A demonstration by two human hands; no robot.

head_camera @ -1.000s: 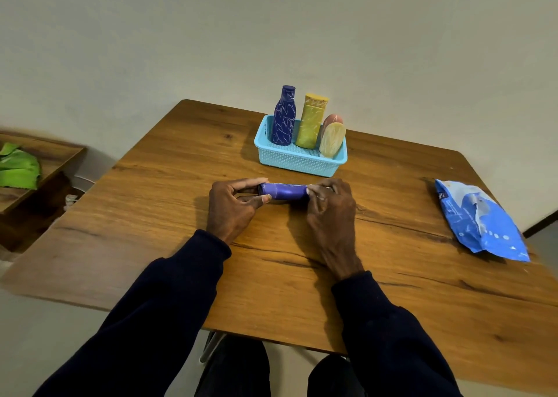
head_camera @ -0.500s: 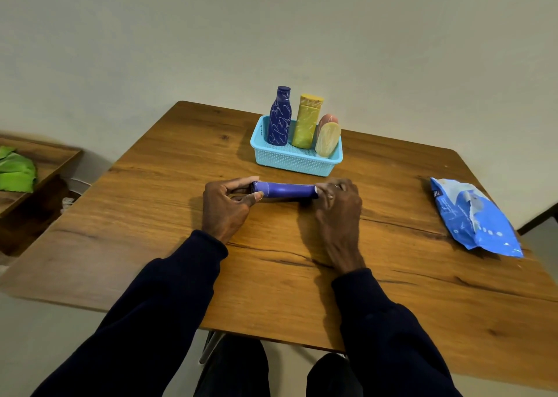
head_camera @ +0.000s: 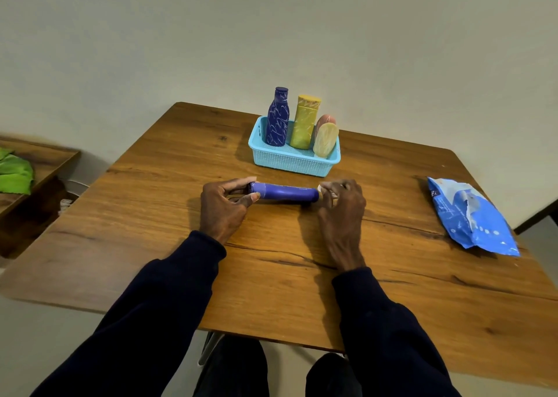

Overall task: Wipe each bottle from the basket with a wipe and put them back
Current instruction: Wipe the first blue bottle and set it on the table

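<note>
A purple bottle (head_camera: 285,192) lies sideways just above the wooden table (head_camera: 151,215), in front of the basket. My left hand (head_camera: 225,208) pinches its cap end between thumb and fingers. At the bottle's other end my right hand (head_camera: 341,206) has its fingers curled round a small white wipe (head_camera: 320,189). The light blue basket (head_camera: 290,161) stands behind and holds a dark blue bottle (head_camera: 277,119), a yellow bottle (head_camera: 305,122), a pale yellow bottle (head_camera: 325,140) and a pink one (head_camera: 326,119) partly hidden behind it.
A blue pack of wipes (head_camera: 471,215) lies near the table's right edge. To the left, lower than the table, a wooden shelf (head_camera: 45,161) carries a green cloth (head_camera: 15,173). A pale wall rises behind the table.
My right hand has slid rightward along the purple bottle to its far end, so more of the bottle shows. My left hand stays on the cap end.
</note>
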